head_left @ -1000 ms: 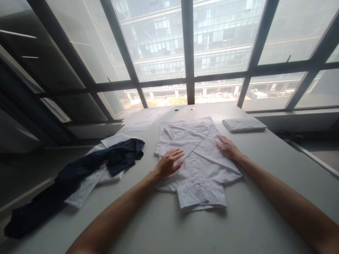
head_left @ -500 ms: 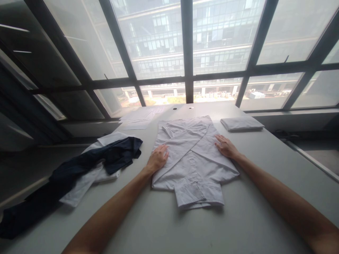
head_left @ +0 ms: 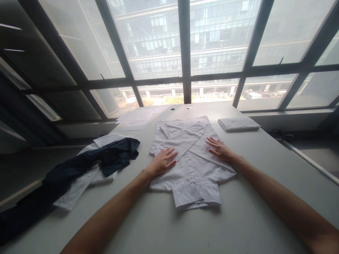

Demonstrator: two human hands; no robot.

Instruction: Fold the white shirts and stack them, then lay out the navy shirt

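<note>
A white shirt lies on the table in front of me, its sleeves folded across the body and its collar end toward me. My left hand rests flat on the shirt's left side, fingers stretched toward the middle. On the right side, my right hand lies palm down on the cloth with its fingers spread. Neither hand grips the fabric. Some creases show in the folded sleeves between the hands.
A folded white garment lies at the table's right edge. Dark navy clothing is heaped over white clothing on the left. Paper sheets lie at the back left of the white table, before large windows.
Both hands have slid inward over the shirt from its side edges, with the fingers spreading more. The camera view has shifted slightly.
</note>
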